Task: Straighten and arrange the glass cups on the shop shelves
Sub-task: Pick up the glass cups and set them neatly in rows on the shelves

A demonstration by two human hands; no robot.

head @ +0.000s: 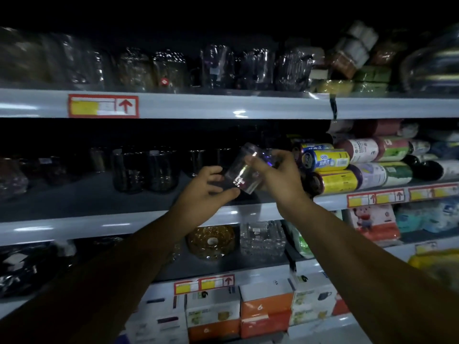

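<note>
Both hands hold one clear glass cup [244, 170] in the air, in front of the middle shelf [99, 224] and a little above its front edge. The right hand [275, 175] grasps the cup from the right side, with its fingers curled over the upper part of the glass. The left hand [206, 192] takes the lower end, with the thumb under the base and the fingers beside it. The cup is tilted, with its mouth pointing up and to the left, and it has a small label near the base. It does not touch the shelf. Behind the hands, on the middle shelf, several dark glass cups [144, 170] stand upright in a row near the back, to the left of the held cup. At the right end of this shelf, rolls in yellow and white wrappers [347, 165] lie stacked on their sides, just beside the right hand. The top shelf [223, 105] carries glassware wrapped in plastic [171, 68], and a red and yellow price label [103, 106] is on its front edge. On the shelf below the hands there is an amber glass dish [211, 242] with a clear cut-glass dish [262, 238] just to its right. Under them, white and orange boxes [265, 309] stand in a row at the bottom edge. The light is weak, so the dark cups show little detail.
</note>
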